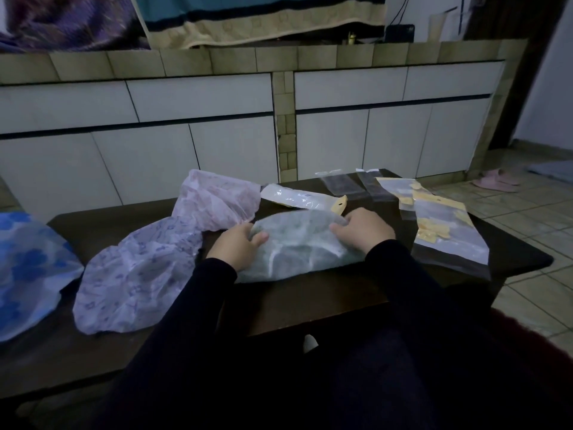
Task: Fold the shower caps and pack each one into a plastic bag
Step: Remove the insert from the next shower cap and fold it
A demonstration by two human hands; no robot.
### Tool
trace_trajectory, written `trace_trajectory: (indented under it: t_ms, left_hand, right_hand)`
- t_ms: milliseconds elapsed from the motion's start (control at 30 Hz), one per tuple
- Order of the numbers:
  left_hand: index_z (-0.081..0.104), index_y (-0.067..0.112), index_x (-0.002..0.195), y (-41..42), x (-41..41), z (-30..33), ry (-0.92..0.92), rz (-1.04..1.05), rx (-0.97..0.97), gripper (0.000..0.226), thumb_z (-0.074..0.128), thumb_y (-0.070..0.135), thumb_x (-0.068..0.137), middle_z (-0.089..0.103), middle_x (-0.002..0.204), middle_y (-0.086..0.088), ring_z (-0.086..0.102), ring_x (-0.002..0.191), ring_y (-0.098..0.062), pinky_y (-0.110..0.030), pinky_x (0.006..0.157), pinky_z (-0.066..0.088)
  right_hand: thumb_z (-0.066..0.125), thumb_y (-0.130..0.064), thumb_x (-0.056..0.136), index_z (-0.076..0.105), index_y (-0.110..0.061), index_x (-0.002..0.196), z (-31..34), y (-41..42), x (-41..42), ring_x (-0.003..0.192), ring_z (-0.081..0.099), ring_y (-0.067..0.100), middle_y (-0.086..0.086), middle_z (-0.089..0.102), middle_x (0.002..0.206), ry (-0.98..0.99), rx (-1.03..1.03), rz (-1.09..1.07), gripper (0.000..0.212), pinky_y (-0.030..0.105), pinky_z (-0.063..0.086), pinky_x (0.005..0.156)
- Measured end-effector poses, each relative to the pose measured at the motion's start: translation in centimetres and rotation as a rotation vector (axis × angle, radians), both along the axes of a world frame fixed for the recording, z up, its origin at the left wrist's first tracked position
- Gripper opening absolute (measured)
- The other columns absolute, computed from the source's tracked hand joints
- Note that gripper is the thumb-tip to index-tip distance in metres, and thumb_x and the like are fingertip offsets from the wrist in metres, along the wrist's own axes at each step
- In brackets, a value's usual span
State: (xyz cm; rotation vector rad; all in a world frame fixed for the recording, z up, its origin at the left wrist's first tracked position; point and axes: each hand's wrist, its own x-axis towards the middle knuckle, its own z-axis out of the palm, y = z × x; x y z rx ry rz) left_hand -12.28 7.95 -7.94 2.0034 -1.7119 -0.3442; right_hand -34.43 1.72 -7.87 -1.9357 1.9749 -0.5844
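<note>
green shower cap (297, 246) pinched at both ends by left hand (237, 245) and right hand (362, 231).

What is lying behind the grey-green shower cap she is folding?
Just behind the grey-green shower cap lies a packed bag with a yellow header, part hidden by the cap's edge. Farther back are empty clear bags.

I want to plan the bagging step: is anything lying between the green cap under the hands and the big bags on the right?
Nothing visible does. The green cap, under both hands, and the large bags are separated only by bare dark table.
</note>
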Motion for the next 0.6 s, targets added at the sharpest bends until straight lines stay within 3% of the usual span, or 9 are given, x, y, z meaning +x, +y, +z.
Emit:
trace_trajectory:
  t_ms: [167,300,400,467,600]
  left_hand:
    - [0.06,0.015,0.112,-0.2,0.0,-1.3,-0.261,0.14,0.05,0.041,0.056,0.049,0.089,0.065,0.111,-0.008,0.062,0.102,-0.027,-0.037,0.083,0.048]
    - [0.046,0.019,0.131,0.2,-1.8,-0.5,-0.394,0.158,-0.145,0.042,0.054,0.032,0.092,0.054,0.127,-0.007,0.052,0.114,-0.026,-0.041,0.093,0.043]
    - [0.038,0.025,0.141,0.7,-3.8,-0.8,-0.39,0.033,-0.314,0.046,0.043,0.036,0.097,0.04,0.145,-0.003,0.038,0.131,-0.023,-0.044,0.106,0.031]
    - [0.026,0.03,0.148,1.0,-4.7,-2.2,-0.358,-0.067,-0.251,0.055,0.032,0.05,0.098,0.025,0.156,-0.001,0.025,0.141,-0.023,-0.048,0.111,0.023]
    - [0.001,0.035,0.152,0.5,-4.1,-4.4,-0.313,-0.146,0.075,0.076,0.018,0.073,0.088,0.001,0.162,0.002,0.003,0.148,-0.025,-0.051,0.115,0.004]
  right_hand:
    - [0.059,-0.051,0.089,0.063,-0.017,0.103,-1.0,0.3,0.4,0.077,0.06,0.016,-0.001,0.06,0.082,0.17,0.014,-0.093,0.037,0.029,0.046,0.063]
    - [0.055,-0.041,0.093,0.063,-0.019,0.108,-1.1,0.5,1.4,0.088,0.061,0.018,0.0,0.063,0.094,0.197,-0.056,-0.08,0.027,0.033,0.051,0.076]
    - [0.051,-0.034,0.095,0.062,-0.022,0.109,-0.9,0.5,1.2,0.092,0.061,0.019,0.0,0.063,0.098,0.139,-0.08,-0.044,0.021,0.039,0.051,0.085]
    - [0.046,-0.032,0.098,0.06,-0.024,0.108,-1.3,0.9,1.0,0.089,0.06,0.018,-0.001,0.062,0.097,0.067,-0.098,-0.004,0.019,0.036,0.051,0.082]
    - [0.04,-0.036,0.1,0.059,-0.024,0.107,-3.3,1.3,0.9,0.081,0.058,0.016,-0.002,0.061,0.09,0.114,-0.207,0.048,0.024,0.036,0.05,0.073]
